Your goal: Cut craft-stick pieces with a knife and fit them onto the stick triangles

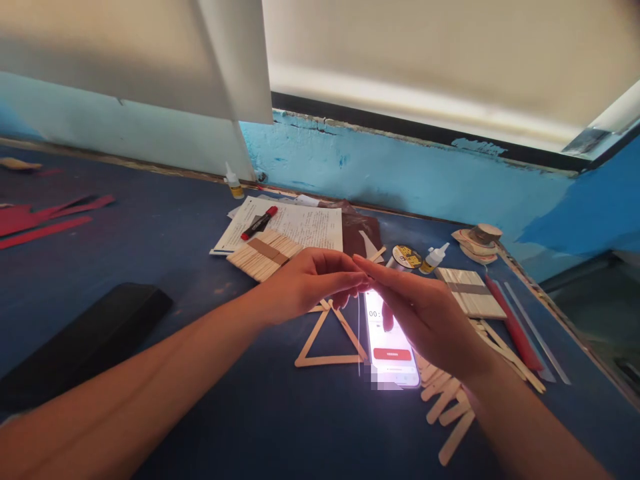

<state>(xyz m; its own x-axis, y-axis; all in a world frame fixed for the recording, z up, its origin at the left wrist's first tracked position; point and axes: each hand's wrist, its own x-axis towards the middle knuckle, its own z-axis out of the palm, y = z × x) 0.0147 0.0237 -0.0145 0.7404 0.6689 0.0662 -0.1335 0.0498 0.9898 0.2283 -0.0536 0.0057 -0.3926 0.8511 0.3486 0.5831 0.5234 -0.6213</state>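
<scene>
My left hand (310,283) and my right hand (417,303) meet at the fingertips above the phone's top end. The left fingers are bent and pressed together; the right ones reach to them, with one finger hanging lower over the screen. What they pinch, if anything, is hidden. Below them a lit phone (395,367) shows a timer and a red button. Left of it lies a triangle of wooden sticks (327,361), its top corner partly behind my left fingers. Loose wooden sticks (443,400) are scattered beneath my right wrist.
Behind are a banded stick bundle (260,257), papers (310,227), a marker (259,223), a glue bottle (233,183), and another glue bottle (434,259). A second bundle (473,293) lies right. Red strips (45,223) and a black object (90,333) lie left.
</scene>
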